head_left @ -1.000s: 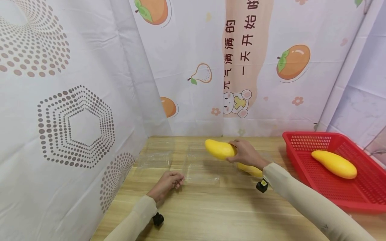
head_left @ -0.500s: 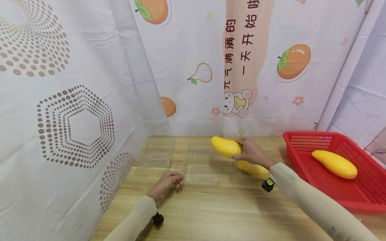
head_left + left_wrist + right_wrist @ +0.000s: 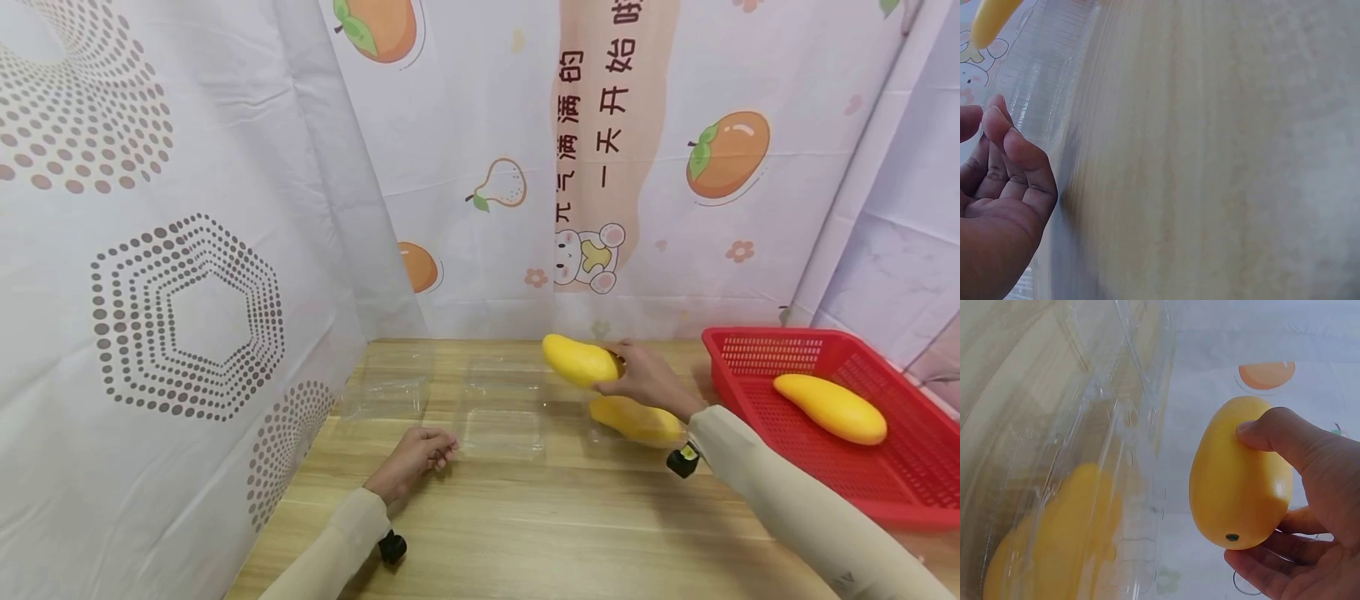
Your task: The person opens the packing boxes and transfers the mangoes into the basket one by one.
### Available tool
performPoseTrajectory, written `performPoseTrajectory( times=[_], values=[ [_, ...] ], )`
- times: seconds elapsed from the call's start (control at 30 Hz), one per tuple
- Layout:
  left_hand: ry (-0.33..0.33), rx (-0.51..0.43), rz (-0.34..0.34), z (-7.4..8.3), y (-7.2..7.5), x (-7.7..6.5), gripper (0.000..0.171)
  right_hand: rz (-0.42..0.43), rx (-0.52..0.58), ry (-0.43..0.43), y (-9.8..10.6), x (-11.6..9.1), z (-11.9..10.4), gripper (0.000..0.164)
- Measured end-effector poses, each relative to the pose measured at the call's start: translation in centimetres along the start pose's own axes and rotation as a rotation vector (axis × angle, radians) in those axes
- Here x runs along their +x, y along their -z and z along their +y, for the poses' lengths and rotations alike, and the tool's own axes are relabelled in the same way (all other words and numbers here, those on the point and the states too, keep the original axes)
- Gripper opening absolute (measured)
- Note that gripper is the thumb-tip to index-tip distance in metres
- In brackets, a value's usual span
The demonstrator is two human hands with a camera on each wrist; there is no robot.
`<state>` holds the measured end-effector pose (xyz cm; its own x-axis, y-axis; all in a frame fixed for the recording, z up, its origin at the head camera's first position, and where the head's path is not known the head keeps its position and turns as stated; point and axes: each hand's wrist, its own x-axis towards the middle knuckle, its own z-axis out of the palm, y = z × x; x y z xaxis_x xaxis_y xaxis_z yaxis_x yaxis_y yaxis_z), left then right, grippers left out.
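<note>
My right hand grips a yellow mango, thumb on one side and fingers curled round the other. It is held above the right clear plastic box. Inside that box lies another yellow mango, seen through the clear wall in the right wrist view. My left hand rests on the table, fingers loosely curled, at the near left corner of the middle clear plastic box. In the left wrist view nothing shows between the left hand's thumb and fingers.
A red basket stands on the right with one yellow mango in it. Another clear plastic box sits at the back left. Printed curtains close off the back and sides of the wooden table.
My right hand has carried its mango to the right and slightly up, over the right box. More of the mango in that box shows now. The left hand has stayed put.
</note>
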<state>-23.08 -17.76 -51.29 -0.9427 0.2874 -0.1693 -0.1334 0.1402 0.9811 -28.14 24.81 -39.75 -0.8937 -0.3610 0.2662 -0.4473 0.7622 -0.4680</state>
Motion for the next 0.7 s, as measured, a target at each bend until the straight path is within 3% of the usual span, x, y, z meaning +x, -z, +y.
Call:
performPoseTrajectory(
  times=[0.4,0.7],
  values=[
    [-0.001,0.003,-0.005,-0.3,-0.1,-0.3,0.033,0.017,-0.008,-0.028,0.7,-1.0,1.4,0.063],
    [-0.011,-0.005,-0.007,-0.1,-0.1,-0.1,0.032,0.007,0.018,-0.04,2.5,-1.5,2.4,0.061]
  ],
)
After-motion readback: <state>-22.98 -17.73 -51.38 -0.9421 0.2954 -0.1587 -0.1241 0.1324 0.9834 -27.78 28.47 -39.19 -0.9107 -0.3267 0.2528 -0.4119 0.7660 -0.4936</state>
